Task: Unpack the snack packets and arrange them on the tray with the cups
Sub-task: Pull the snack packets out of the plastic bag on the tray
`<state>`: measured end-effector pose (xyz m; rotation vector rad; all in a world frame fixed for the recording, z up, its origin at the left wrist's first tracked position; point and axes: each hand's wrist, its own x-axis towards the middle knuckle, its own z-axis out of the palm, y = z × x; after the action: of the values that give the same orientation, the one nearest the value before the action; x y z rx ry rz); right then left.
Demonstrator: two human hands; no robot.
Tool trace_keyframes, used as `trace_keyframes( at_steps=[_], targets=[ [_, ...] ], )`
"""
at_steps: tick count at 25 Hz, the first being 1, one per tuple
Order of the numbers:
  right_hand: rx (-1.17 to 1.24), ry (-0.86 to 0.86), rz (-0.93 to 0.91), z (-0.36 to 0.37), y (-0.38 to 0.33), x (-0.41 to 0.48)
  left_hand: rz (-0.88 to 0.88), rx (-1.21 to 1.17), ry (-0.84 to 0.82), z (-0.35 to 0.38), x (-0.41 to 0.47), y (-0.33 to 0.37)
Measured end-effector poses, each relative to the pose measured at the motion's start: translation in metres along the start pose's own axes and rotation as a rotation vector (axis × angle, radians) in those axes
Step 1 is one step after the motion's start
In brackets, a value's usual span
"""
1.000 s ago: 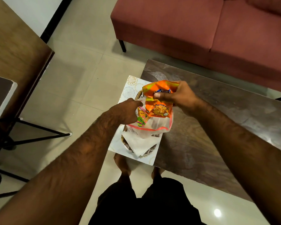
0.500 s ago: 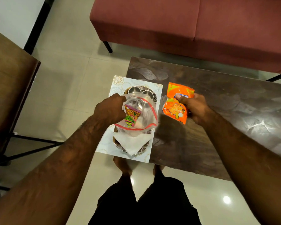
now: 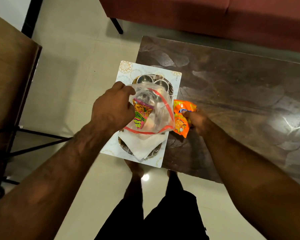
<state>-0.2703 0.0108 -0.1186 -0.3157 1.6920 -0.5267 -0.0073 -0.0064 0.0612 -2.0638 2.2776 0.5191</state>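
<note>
At the far left stands a brown wooden cabinet (image 3: 10, 70) on thin black metal legs, over a pale tiled floor (image 3: 73, 63). The left hand (image 3: 111, 108) is closed on the rim of a clear plastic zip bag with a red seal strip (image 3: 156, 110), holding it above the tray. Inside that bag, just beside the left fingers, sits a green, pink and yellow snack packet (image 3: 141, 115). Under the bag lies a white rectangular tray with gold floral corners (image 3: 125, 68), resting on the near left corner of the dark brown marbled desk (image 3: 232, 87) and overhanging its edge. On the tray is an oval metal platter (image 3: 171, 87) carrying two small round steel cups (image 3: 144, 78) at its far end and a folded white paper napkin (image 3: 142, 146) at its near end. To the right of the tray, the right hand (image 3: 197, 121) pinches an orange snack packet (image 3: 181, 116), which is low over the desk just beside the tray; whether it touches the surface I cannot tell. Behind the desk runs a dark red upholstered sofa (image 3: 215, 16).
</note>
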Motion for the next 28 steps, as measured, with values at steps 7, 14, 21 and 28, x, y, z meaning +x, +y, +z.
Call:
trace_keyframes(
  at_steps=[7, 14, 21, 28],
  targets=[
    [-0.026, 0.035, -0.049, 0.006, 0.001, 0.038, -0.010, 0.039, -0.002, 0.008, 0.001, -0.003],
    [-0.303, 0.364, -0.250, -0.022, -0.030, -0.013, 0.011, 0.054, -0.144, -0.005, -0.001, 0.005],
    [-0.316, -0.058, -0.647, -0.018, -0.110, -0.152, 0.006, -0.021, -0.312, -0.020, -0.012, 0.000],
    [-1.149, -0.366, -0.817, 0.073, -0.138, -0.211, 0.067, -0.181, -0.315, -0.028, -0.015, -0.003]
  ],
)
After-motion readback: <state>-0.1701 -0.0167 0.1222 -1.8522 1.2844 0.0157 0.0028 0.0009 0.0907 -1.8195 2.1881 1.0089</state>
